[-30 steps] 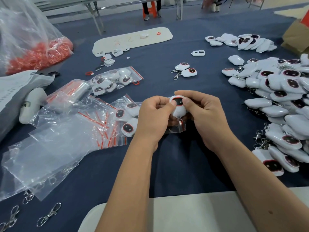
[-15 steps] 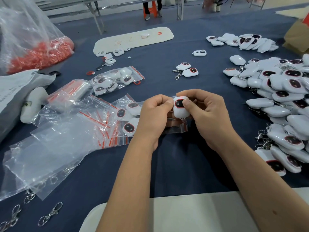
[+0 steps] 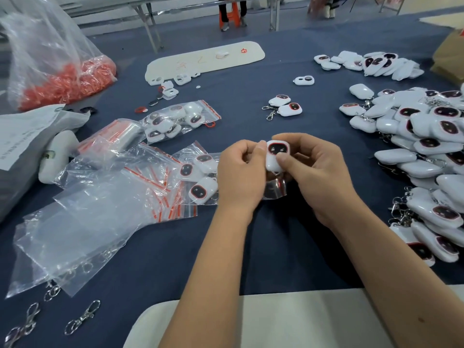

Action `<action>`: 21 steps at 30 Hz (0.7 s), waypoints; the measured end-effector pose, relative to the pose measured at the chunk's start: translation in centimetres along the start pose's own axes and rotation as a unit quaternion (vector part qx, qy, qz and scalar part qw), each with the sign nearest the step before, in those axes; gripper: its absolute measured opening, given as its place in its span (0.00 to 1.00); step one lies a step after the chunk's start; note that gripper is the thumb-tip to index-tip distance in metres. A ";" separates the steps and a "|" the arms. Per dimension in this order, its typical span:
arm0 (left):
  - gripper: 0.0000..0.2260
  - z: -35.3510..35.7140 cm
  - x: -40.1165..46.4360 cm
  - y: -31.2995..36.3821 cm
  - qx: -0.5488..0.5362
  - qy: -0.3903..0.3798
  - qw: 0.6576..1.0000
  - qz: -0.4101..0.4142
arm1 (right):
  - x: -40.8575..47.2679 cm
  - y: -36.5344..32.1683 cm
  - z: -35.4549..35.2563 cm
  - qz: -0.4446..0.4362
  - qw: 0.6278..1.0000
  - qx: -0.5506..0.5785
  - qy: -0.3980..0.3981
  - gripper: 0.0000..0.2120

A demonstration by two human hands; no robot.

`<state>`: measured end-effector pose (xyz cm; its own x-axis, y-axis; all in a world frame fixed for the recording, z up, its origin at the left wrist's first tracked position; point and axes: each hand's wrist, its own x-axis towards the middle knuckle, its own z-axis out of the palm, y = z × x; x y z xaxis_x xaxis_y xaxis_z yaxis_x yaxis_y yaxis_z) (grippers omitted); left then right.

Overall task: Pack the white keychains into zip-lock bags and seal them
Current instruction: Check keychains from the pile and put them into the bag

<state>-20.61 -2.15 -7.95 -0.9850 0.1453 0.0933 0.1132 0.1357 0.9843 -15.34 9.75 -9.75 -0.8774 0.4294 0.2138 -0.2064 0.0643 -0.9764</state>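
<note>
A white keychain with a dark, red-rimmed face is held upright above the blue table, pinched between both hands: the right hand curls round it with the thumb pressed on its front, and the left hand, fingers curled, meets its upper left edge with a fingertip while a small clear zip-lock bag hangs just beneath, though which hand grips the bag cannot be told. Left of the hands lie a part-filled bag, a sealed filled bag and a heap of empty red-striped bags; a large pile of loose keychains fills the right side. Faint red marks on the white board and the print on the grey sheet are too blurred to read.
</note>
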 end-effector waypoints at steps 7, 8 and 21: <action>0.08 1.7 -1.5 -0.1 0.125 -0.058 0.979 0.152 | 1.3 0.4 -1.5 0.080 0.984 0.122 0.106 0.07; 0.08 1.6 -1.5 -0.1 0.132 -0.052 0.977 0.160 | 1.2 0.4 -1.4 0.076 0.985 0.113 0.101 0.07; 0.14 1.1 -1.4 0.1 0.259 0.014 0.961 0.094 | 0.8 0.0 -0.7 0.022 0.996 0.018 0.090 0.09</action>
<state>-19.06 -1.29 -8.11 -0.9434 0.1893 0.2725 0.3313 0.5805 0.7438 -15.71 10.72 -9.57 -0.7951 0.5856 0.1577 -0.1865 0.0112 -0.9824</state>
